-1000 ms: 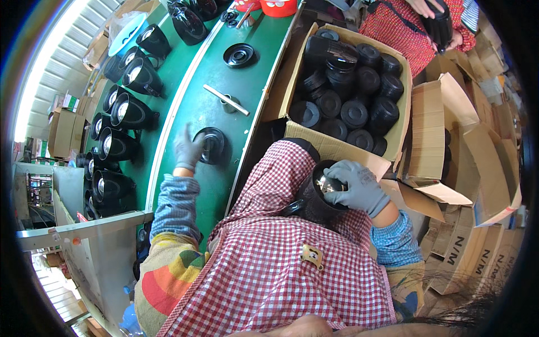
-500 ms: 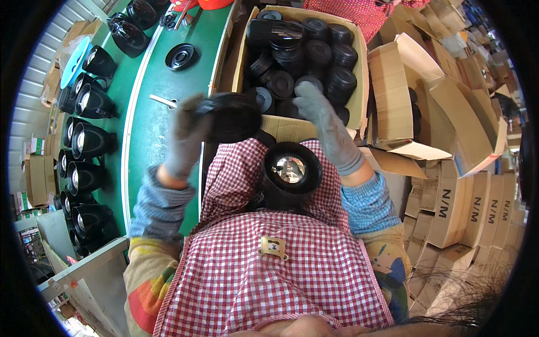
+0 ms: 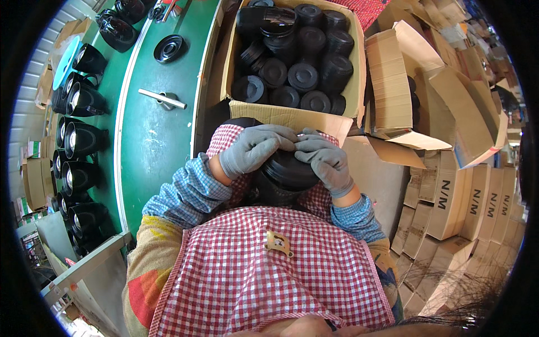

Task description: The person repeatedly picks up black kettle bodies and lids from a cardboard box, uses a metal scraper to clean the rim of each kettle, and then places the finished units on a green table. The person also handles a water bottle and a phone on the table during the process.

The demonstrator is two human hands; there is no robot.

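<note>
Between my knees stands a black jug (image 3: 270,194); its shiny lined mouth is now covered by a black round lid (image 3: 291,173). Both my hands wear grey gloves. My left hand (image 3: 255,149) curls over the lid's far left rim, fingers closed on it. Opposite it, my right hand (image 3: 327,160) grips the far right rim with bent fingers. The fingertips of the two hands nearly meet at the far side of the lid, and some are hidden behind it.
An open carton (image 3: 289,112) of stacked black lids lies just ahead. On the green bench (image 3: 149,126) at left are a loose black lid (image 3: 169,49), a T-shaped metal tool (image 3: 163,99) and rows of black jugs (image 3: 84,139). Cardboard boxes (image 3: 449,202) are stacked at right.
My left hand has brought the black lid from the left onto the jug's mouth. My right hand has moved from the carton's near edge back to the lid.
</note>
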